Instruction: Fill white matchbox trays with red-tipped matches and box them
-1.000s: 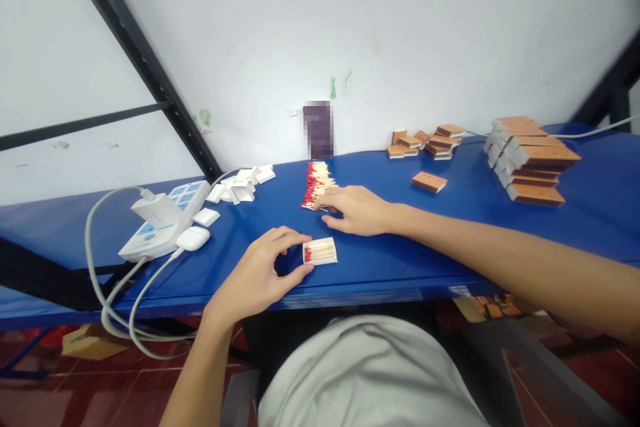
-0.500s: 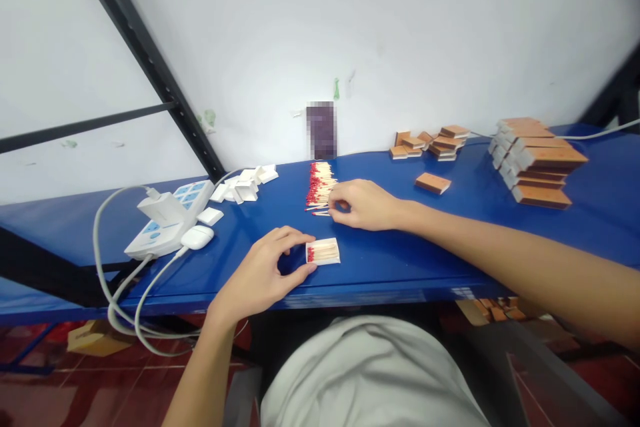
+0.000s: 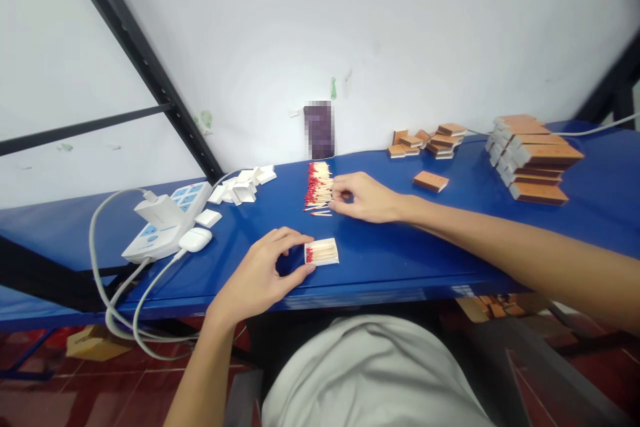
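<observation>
Left hand (image 3: 263, 273): thumb and forefinger are standing moderately apart, gripping the left end of the white match tray (image 3: 329, 263), one digit touching each long side. A row of red-headed matches (image 3: 321, 253) is lying inside the tray, heads toward this hand. Grip and tray are staying as they were a second ago.

Right hand (image 3: 367, 199): thumb and forefinger are curling to a near-closed pinch, beyond the tray and slightly to its right. Cannot tell whether a match is sitting between the tips. A second ago this hand was covering the near end of the match pile (image 3: 319, 183) with fingers parted; now it is resting along the pile's right edge, leaving that end showing. A few stray matches (image 3: 321, 215) are lying between pile and tray, just left of the fingertips.

Farther out from the tray: white empty trays (image 3: 245, 188) are lying beyond and left; a power strip (image 3: 193, 195) is sitting farther left. One brown matchbox (image 3: 431, 181) is lying beyond and right, a loose heap of boxes (image 3: 445, 140) behind it, and a tall stack of boxes (image 3: 543, 160) is standing far right.
</observation>
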Demonstrator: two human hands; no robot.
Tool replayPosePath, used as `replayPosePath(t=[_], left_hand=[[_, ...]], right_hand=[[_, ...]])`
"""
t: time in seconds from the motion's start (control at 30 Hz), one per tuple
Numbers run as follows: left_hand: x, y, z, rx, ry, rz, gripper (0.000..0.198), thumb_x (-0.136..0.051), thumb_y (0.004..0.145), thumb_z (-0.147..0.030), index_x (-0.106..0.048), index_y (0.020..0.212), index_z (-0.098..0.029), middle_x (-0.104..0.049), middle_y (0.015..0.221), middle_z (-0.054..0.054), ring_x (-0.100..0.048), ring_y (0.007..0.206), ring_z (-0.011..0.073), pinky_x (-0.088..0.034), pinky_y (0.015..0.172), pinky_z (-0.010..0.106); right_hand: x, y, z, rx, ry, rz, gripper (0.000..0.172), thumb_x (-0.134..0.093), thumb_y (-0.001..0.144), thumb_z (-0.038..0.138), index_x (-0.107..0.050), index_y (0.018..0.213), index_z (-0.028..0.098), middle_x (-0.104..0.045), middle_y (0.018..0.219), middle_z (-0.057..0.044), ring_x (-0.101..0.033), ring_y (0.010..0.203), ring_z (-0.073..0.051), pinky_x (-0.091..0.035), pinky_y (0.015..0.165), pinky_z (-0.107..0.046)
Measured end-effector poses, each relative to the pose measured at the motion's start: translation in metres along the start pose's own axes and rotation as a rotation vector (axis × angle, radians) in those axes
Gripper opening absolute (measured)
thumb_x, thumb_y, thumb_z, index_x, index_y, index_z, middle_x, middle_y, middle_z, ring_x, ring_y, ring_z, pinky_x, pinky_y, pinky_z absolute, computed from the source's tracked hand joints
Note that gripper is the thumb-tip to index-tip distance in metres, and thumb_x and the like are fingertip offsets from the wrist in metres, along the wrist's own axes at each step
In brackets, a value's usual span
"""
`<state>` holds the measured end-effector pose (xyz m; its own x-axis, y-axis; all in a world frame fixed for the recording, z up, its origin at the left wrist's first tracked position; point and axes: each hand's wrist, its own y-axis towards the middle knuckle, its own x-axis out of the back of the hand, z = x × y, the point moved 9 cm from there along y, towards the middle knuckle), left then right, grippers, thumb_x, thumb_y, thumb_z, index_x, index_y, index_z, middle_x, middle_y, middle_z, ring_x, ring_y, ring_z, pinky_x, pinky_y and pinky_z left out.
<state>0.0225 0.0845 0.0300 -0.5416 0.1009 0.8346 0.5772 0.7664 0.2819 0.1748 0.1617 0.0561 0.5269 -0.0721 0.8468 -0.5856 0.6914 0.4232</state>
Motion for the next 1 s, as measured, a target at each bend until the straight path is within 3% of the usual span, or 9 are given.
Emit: replayPosePath(t=[0.2,0.4,0.6,0.83,1.0], left_hand=[[-0.001,0.001,0.0,0.002,-0.009,0.006,0.027,-0.065,0.093,-0.036,-0.064,0.119,-0.027,-0.065,0.115,0.002,-0.058,0.092,0.0183,-0.047,0.085,0.032],[-0.001,0.0,0.001,0.009,-0.001,0.001,0.027,-0.064,0.093,-0.037,-0.064,0.119,-0.028,-0.065,0.115,0.001,-0.058,0.094,0.0183,-0.048,0.085,0.032],[-0.001,0.0,0.001,0.009,-0.008,0.003,0.026,-0.064,0.094,-0.036,-0.064,0.118,-0.027,-0.065,0.115,0.002,-0.058,0.093,0.0181,-0.048,0.084,0.031],[0.0,0.0,0.0,0.015,-0.008,0.006,0.028,-0.063,0.094,-0.039,-0.063,0.12,-0.026,-0.065,0.115,0.004,-0.058,0.089,0.0186,-0.049,0.084,0.033],[0.0,0.0,0.0,0.015,-0.002,0.001,0.029,-0.063,0.094,-0.04,-0.064,0.119,-0.026,-0.065,0.115,0.004,-0.059,0.089,0.0192,-0.049,0.085,0.034]], right_hand=[[-0.011,-0.001,-0.012,-0.034,-0.136,0.083,0.012,-0.06,0.083,0.031,-0.065,0.086,0.02,-0.065,0.087,-0.002,-0.053,0.074,-0.015,-0.03,0.063,-0.026],[-0.022,-0.001,-0.001,0.026,-0.035,0.171,0.024,-0.057,0.09,0.033,-0.073,0.102,0.018,-0.065,0.073,-0.001,-0.051,0.06,-0.013,-0.031,0.062,-0.025],[-0.024,-0.001,0.007,0.055,0.007,0.137,0.028,-0.051,0.095,0.032,-0.073,0.091,0.016,-0.065,0.068,-0.001,-0.051,0.057,-0.012,-0.033,0.064,-0.025],[-0.028,0.003,0.002,0.034,0.044,0.146,0.014,-0.061,0.084,0.02,-0.075,0.081,0.017,-0.07,0.074,-0.001,-0.056,0.065,-0.012,-0.036,0.066,-0.024],[-0.025,0.001,-0.002,-0.019,-0.026,0.148,0.013,-0.063,0.081,0.025,-0.075,0.081,0.019,-0.07,0.078,-0.002,-0.057,0.069,-0.014,-0.035,0.065,-0.025]])
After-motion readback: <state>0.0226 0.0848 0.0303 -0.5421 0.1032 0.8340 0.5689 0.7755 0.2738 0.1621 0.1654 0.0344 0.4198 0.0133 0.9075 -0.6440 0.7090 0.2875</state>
